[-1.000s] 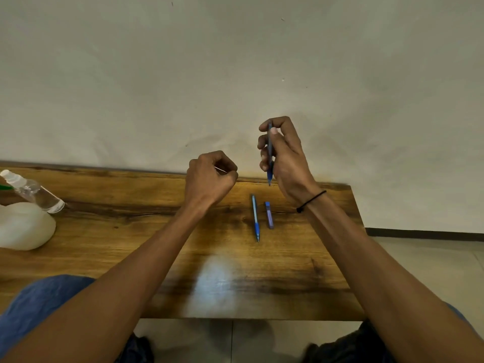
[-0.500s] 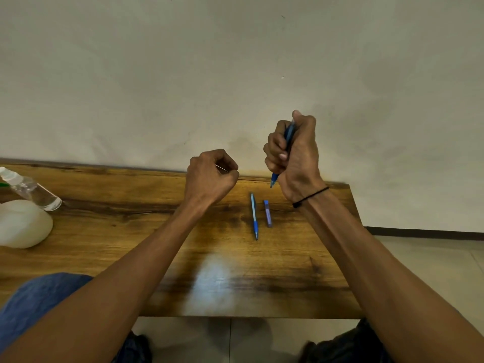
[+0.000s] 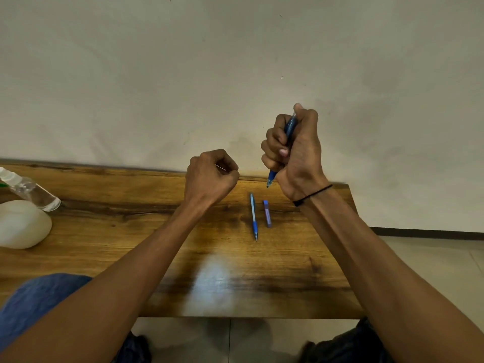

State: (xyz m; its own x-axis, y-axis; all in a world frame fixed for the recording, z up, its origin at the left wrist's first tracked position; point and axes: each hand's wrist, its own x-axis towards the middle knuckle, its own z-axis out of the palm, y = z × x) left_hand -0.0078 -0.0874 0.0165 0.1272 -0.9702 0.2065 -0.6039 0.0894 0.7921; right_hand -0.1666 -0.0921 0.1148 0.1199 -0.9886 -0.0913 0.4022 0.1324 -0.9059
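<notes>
My right hand (image 3: 296,153) is raised above the wooden table (image 3: 131,231), its fingers wrapped in a fist round a blue pen (image 3: 288,129) held upright, tip down, thumb on the top end. My left hand (image 3: 209,176) hovers to its left with fingers curled, pinching a thin pale sliver (image 3: 221,167), perhaps a pencil lead. On the table below lie a second blue pen (image 3: 253,216) and a small purple lead case (image 3: 267,213), side by side.
A clear plastic bottle (image 3: 28,191) lies at the table's far left beside a white rounded object (image 3: 21,224). The table butts against a plain wall. Its right edge ends near my right forearm; tiled floor lies beyond. My knees are below the front edge.
My right hand went from holding the pen in its fingertips to gripping it in a fist with the thumb on top. The left hand has stayed in place.
</notes>
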